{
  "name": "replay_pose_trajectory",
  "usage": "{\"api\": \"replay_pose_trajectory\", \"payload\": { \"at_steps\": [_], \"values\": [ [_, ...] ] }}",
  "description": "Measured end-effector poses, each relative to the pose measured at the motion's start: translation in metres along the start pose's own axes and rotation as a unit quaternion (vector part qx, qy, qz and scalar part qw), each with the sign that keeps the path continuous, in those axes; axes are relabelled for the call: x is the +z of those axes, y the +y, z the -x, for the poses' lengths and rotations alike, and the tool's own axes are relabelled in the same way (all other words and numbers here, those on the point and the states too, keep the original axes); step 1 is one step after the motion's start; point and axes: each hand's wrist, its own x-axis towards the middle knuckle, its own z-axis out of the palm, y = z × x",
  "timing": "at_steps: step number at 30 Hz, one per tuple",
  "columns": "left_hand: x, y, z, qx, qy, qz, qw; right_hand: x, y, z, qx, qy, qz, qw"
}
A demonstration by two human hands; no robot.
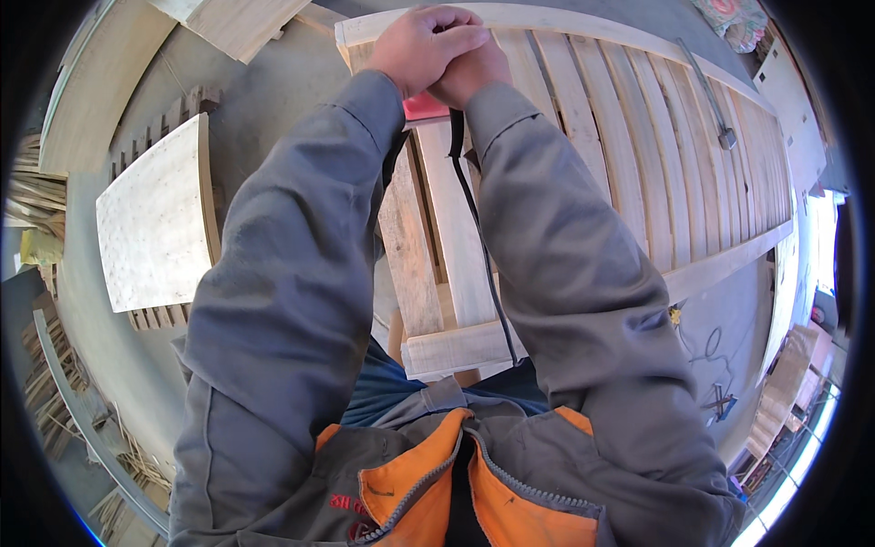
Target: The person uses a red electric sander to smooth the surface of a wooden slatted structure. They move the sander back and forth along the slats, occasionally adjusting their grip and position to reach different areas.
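Note:
Both arms reach forward to a red corded power tool (pixel 425 107) on a slatted wooden frame (pixel 620 137). My left hand (pixel 421 47) is closed at the top of the tool, its fingers lapping over the right hand. Beneath and beside it, my right hand (pixel 476 71) is closed on the tool as well. The hands and sleeves hide most of the tool, so its exact kind does not show. From it a black cord (pixel 473 196) runs back toward my body, over the near end rail (pixel 456 350).
A metal bar with a block at its end (pixel 726 139) lies across the slats at right. Pale plywood panels (pixel 155 219) rest on a slatted stack at left. Bundles of thin wood strips (pixel 41 187) stand at far left. Loose cable (pixel 706 351) lies on the floor at right.

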Motion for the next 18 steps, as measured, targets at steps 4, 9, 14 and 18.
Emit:
{"api": "replay_pose_trajectory", "payload": {
  "at_steps": [4,9,14,18],
  "values": [
    [-0.005,-0.007,-0.015,-0.009,0.008,-0.001,1.000,0.009,0.006,-0.023,-0.011,0.024,-0.006,1.000],
    [-0.004,-0.005,-0.024,-0.028,0.008,0.002,1.000,0.022,0.021,-0.041,-0.042,0.050,0.000,0.998],
    [0.000,-0.001,-0.012,0.021,0.024,-0.067,0.997,0.028,0.026,-0.030,-0.059,0.067,0.010,0.996],
    [0.004,0.006,0.015,0.002,0.002,-0.032,0.999,0.022,0.019,0.000,-0.060,0.040,0.016,0.997]
  ]
}}
